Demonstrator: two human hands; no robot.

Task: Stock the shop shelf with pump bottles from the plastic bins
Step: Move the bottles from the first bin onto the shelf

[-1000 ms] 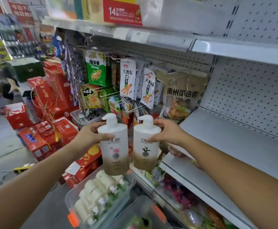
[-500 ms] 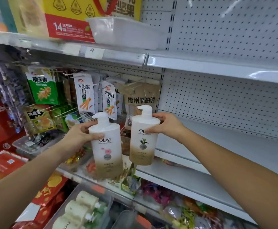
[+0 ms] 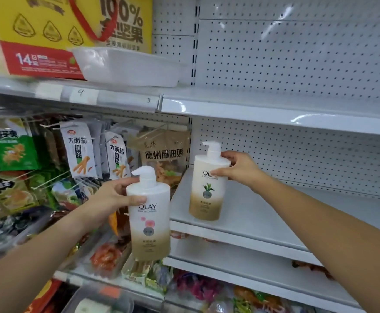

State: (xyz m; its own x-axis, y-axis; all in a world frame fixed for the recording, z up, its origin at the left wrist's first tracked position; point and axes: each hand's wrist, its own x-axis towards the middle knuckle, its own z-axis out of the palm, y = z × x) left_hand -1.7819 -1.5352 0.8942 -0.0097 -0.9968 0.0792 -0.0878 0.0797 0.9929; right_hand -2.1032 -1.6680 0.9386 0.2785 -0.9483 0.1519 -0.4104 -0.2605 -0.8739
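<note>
lower centre, the left hand [image 3: 107, 199] grips the pink-flower bottle [image 3: 149, 213] at its shoulder, upright in front of the shelf [image 3: 263, 213] edge. right of centre, the right hand [image 3: 241, 169] grips the leaf bottle [image 3: 208, 184], upright at the shelf's left end.

Middle right: white shelf [image 3: 263, 213], a leaf-label pump bottle [image 3: 207, 193] upright near its left end, base at the surface. Above, across the frame: higher shelf [image 3: 229, 99] bearing a yellow-and-red carton [image 3: 48, 30] and, before its right end, a white plastic tray [image 3: 128, 66].

Rose bottle [image 3: 149, 222] in left grip [image 3: 112, 197], leaf bottle [image 3: 207, 190] in right grip [image 3: 241, 170].
</note>
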